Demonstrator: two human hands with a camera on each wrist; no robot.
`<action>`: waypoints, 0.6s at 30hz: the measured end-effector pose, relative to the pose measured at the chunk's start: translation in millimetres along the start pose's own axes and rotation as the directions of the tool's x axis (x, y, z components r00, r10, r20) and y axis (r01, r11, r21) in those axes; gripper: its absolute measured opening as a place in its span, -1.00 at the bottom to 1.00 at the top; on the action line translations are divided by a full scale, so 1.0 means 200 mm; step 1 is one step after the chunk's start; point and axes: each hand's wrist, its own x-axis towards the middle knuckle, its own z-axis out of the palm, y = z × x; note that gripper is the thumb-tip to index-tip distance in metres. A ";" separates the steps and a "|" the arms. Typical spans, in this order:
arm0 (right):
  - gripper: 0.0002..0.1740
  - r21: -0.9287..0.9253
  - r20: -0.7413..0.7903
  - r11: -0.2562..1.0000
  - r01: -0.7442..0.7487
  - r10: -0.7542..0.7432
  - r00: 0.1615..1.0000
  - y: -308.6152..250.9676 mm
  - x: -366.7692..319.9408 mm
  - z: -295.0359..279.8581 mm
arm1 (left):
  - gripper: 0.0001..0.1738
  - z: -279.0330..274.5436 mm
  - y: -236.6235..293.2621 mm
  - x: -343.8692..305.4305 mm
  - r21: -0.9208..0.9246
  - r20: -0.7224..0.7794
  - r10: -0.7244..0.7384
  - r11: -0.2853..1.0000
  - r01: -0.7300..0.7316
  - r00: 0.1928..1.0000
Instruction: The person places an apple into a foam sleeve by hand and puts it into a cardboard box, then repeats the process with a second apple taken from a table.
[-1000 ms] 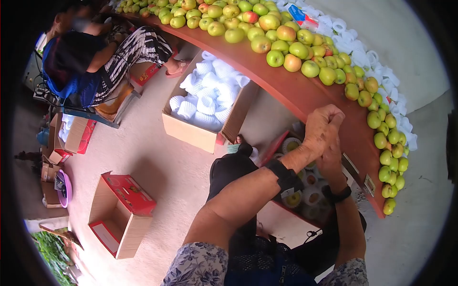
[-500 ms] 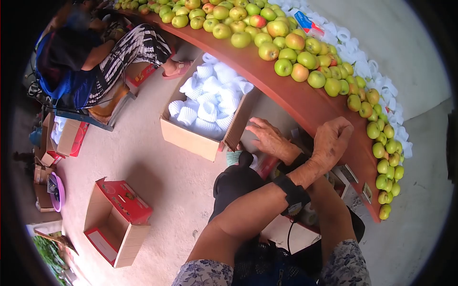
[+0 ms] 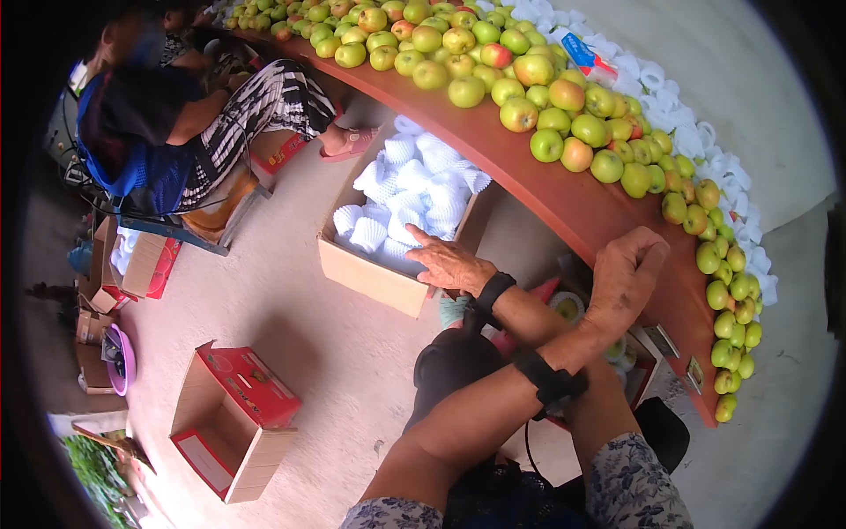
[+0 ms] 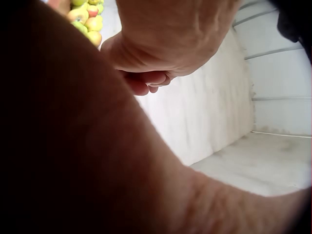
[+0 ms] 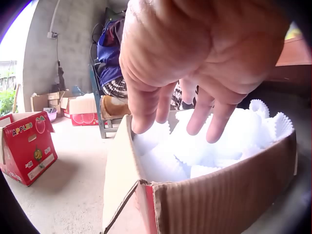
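Observation:
The right hand [image 3: 449,264] reaches over a cardboard box [image 3: 374,278] of white foam nets [image 3: 412,181], its fingers spread and holding nothing. In the right wrist view, the fingers of that hand [image 5: 195,63] point down at the nets [image 5: 219,136], inside the box rim. Crossed over the right arm is the left forearm; the left hand [image 3: 624,278] is beside the red-brown table edge [image 3: 564,207]. The left wrist view shows this hand [image 4: 170,39] with curled fingers and no object visible in it; its palm is partly hidden.
Many green-red apples [image 3: 546,145] and more foam nets lie along the curved table. A packed fruit box [image 3: 564,304] is under the crossed arms. An open red carton [image 3: 251,383] rests on the floor. A seated person [image 3: 145,115] is at upper left.
The hands, close together a second ago, have parted. The right hand has moved left to the foam-net box. The left hand has stayed near the table edge, with its arm crossing the right.

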 end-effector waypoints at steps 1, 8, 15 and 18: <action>-0.64 0.046 0.015 0.999 -0.014 0.014 1.000 0.02 0.02 0.02 | -0.85 -0.02 0.02 0.01 0.005 -0.001 0.005 1.000 -0.005 1.000; -0.47 0.008 0.085 0.998 -0.059 0.058 0.995 0.15 0.08 0.18 | -0.85 -0.14 0.08 0.05 0.017 -0.086 0.001 1.000 0.001 0.996; -0.46 0.381 -0.317 0.919 0.098 0.030 0.948 0.20 0.05 0.23 | -0.86 -0.14 0.09 0.05 -0.012 -0.083 -0.028 1.000 0.027 0.996; -0.53 0.672 -0.286 0.740 0.024 0.230 0.930 0.08 -0.05 0.00 | -0.87 -0.14 0.09 0.05 -0.024 -0.080 -0.024 0.999 0.022 0.997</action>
